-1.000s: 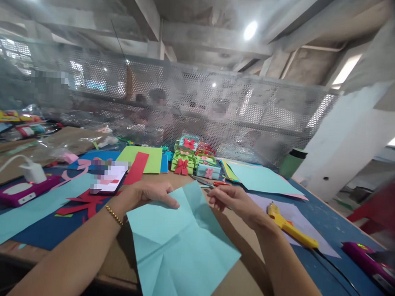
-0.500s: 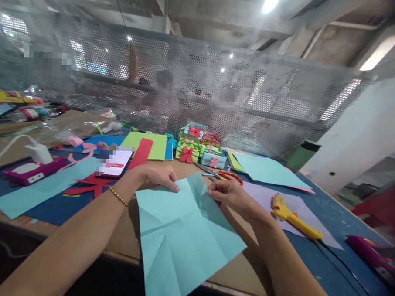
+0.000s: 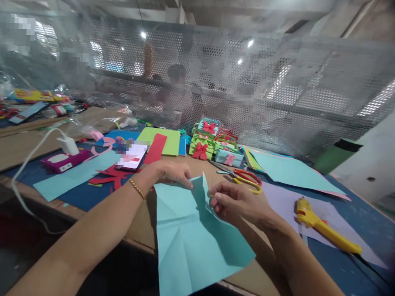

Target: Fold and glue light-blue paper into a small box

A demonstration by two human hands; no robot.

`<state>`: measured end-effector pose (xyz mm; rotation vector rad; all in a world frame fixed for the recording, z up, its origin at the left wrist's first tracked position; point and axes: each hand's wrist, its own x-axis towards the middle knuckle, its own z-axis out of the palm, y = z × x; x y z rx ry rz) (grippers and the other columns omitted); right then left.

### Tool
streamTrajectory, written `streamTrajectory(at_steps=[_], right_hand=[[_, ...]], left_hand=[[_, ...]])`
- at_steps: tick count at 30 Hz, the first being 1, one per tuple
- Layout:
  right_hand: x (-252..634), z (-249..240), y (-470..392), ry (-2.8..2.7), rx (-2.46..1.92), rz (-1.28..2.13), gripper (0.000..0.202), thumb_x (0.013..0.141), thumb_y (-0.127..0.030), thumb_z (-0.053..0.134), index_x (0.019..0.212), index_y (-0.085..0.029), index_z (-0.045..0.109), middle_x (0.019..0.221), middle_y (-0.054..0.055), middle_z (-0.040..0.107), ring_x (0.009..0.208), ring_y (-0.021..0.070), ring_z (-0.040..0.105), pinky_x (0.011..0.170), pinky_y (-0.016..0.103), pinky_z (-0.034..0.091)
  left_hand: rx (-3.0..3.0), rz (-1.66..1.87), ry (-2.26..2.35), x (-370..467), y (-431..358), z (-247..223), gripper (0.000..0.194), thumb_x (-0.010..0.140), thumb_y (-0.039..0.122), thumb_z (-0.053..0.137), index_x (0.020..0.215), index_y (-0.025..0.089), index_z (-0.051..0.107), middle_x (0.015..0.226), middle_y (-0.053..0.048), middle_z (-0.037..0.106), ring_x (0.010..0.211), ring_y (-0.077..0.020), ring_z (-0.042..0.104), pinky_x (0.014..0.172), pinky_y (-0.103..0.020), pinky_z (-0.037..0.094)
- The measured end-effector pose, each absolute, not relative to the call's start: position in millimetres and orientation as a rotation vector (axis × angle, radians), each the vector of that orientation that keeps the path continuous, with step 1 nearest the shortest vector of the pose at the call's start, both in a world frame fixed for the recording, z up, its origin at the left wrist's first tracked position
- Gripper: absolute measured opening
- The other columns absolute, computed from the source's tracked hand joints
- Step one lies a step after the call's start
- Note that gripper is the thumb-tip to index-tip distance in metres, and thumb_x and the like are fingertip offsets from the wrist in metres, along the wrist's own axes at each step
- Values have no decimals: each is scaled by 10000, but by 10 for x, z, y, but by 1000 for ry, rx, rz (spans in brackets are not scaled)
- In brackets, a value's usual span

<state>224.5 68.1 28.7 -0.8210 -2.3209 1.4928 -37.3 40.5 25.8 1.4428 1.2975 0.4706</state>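
A creased light-blue sheet of paper (image 3: 193, 244) hangs over the table's front edge, its far part raised into a pointed fold. At its top left edge my left hand (image 3: 175, 172) grips it, the thumb on the near side and the other fingers hidden behind. My right hand (image 3: 228, 199) pinches the sheet's right edge beside the fold, fingers curled. Just beyond my right hand lie scissors (image 3: 248, 178) with red and yellow handles. Past my left wrist, a phone (image 3: 133, 156) lies near red paper cutouts (image 3: 113, 175).
Small paper baskets with bows (image 3: 202, 149) stand at the back. A yellow glue gun (image 3: 326, 230) rests on lilac paper at the right, with stacked sheets (image 3: 297, 172) behind. A purple power strip (image 3: 64, 160) with a white cable lies left; a green cup (image 3: 337, 156) stands far right.
The view has shifted, so the table items appear farther right. The sheet's far corner now stands up in a sharper point, its right side curves more, and my right hand's fingers are more curled.
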Motion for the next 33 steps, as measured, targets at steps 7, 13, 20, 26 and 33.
streamTrajectory(at_steps=[7,13,20,26,33], right_hand=[[2266,174,726,-2482,-796,1323,447,927,-569,559,896,-158,730,788,57,713,644,139,616,604,254,499],[2242,250,668,-2639,-728,1071,397,936,-516,555,832,-201,773,696,17,652,641,143,555,590,238,429],[2175,314,603,-2760,-665,827,413,953,-465,513,708,-194,704,746,19,584,678,144,512,644,262,383],[2172,291,594,-2793,-621,733,383,967,-422,492,691,-190,621,770,23,598,692,143,529,657,267,388],[2169,173,608,-2763,-661,673,304,937,-362,536,684,-195,572,710,1,568,633,134,475,585,271,326]], left_hand=[[1614,522,1319,-424,459,350,45,657,221,738,673,181,751,609,-21,679,497,-136,537,469,-216,388],[1714,527,1374,-453,481,353,137,652,210,683,754,189,771,587,-6,664,507,-135,540,479,-205,378],[1846,672,1430,-304,529,243,168,624,135,664,747,184,768,658,2,692,593,-142,561,539,-213,371],[1982,881,1689,-243,343,369,126,751,154,638,772,188,757,815,-52,720,806,-213,626,731,-262,434],[1656,1187,2307,-529,-722,147,314,889,340,556,1134,183,674,995,-105,698,934,-276,624,838,-345,425]])
